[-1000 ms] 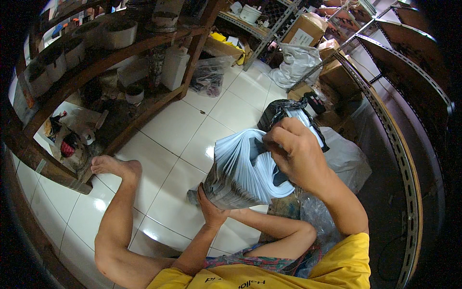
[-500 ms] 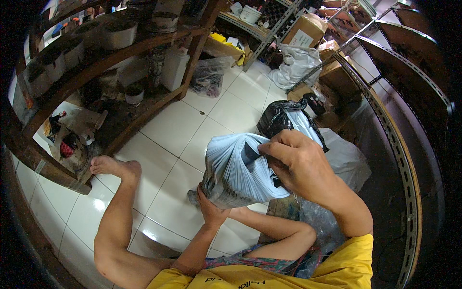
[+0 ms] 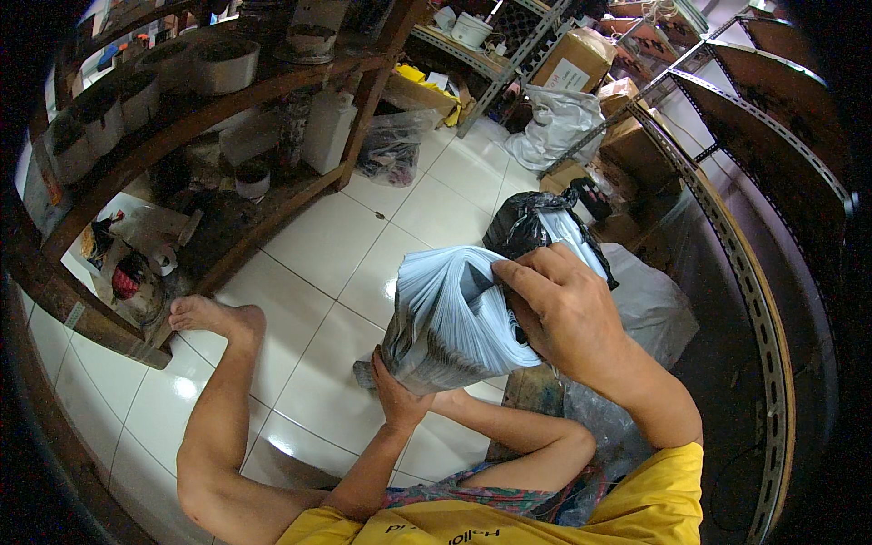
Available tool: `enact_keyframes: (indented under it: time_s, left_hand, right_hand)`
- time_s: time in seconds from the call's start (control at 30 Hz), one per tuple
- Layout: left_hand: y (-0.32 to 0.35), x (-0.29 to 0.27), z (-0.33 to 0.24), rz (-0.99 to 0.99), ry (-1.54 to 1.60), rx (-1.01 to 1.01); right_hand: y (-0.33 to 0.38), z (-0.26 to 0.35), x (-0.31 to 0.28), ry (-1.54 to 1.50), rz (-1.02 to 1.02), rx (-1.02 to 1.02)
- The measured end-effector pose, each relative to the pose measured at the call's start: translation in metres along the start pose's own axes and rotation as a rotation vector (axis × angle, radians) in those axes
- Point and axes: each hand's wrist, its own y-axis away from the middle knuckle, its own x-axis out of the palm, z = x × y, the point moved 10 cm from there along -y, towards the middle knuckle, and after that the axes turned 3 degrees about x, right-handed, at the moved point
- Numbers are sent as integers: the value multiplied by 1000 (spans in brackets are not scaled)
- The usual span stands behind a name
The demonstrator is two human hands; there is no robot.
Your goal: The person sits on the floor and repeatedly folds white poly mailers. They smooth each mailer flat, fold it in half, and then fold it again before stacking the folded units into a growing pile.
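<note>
A thick folded bundle of thin sheets (image 3: 445, 318), pale blue on the curled inner faces and dark grey outside, is held up in front of me. From below, my left hand (image 3: 400, 395) grips its lower grey side, with some fingers hidden behind it. My right hand (image 3: 568, 309) is closed at the upper right, thumb and forefinger pinching the sheet edges beside the dark hollow of the fold. Just beyond that hand, a black plastic bag (image 3: 522, 222) on the floor holds more pale-blue sheets (image 3: 570, 234).
A wooden rack (image 3: 272, 213) with pots and containers stands at left. Metal shelving (image 3: 763, 327) curves along the right. Clear plastic sheeting (image 3: 649, 291) lies by my right arm. Farther off are a white sack (image 3: 559, 123), a cardboard box (image 3: 577, 59) and white floor tiles (image 3: 300, 254).
The bundle's upper right edge is curled slightly differently, and my right hand has shifted a little along it. My left hand keeps its grip in the same place.
</note>
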Motion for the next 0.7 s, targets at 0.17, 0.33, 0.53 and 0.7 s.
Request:
enact_keyframes:
  time_s: [0.17, 0.33, 0.53, 0.7]
  left_hand:
    - [7, 3, 9, -6, -51, -4]
    - [8, 5, 7, 0, -40, 3]
    - [10, 5, 9, -7, -58, 7]
    - [10, 6, 10, 3, -50, 6]
  right_hand:
    - [-2, -1, 3, -21, 14, 3]
    - [-1, -1, 3, -32, 13, -20]
    - [0, 6, -2, 3, -20, -68]
    - [1, 6, -1, 47, 9, -63]
